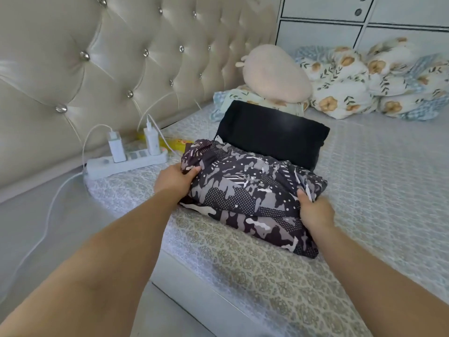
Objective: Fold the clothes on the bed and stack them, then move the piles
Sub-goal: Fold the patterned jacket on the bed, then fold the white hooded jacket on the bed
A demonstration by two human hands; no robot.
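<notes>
A folded pile topped by a purple-grey camouflage garment (250, 190) lies near the bed's front edge. My left hand (173, 178) grips its left end, thumb on top of the fabric. My right hand (314, 210) grips its right end, thumb pressed into the cloth. Directly behind it sits a folded black garment (274, 132), touching the pile's far side. Whether the pile is lifted off the bed (376, 166) or rests on it is unclear.
A white power strip (126, 161) with two chargers and cables lies left by the tufted headboard (121, 57). A beige plush cushion (274, 71) and floral bedding (364, 81) fill the far side. The bed's edge (194, 283) drops off at lower left.
</notes>
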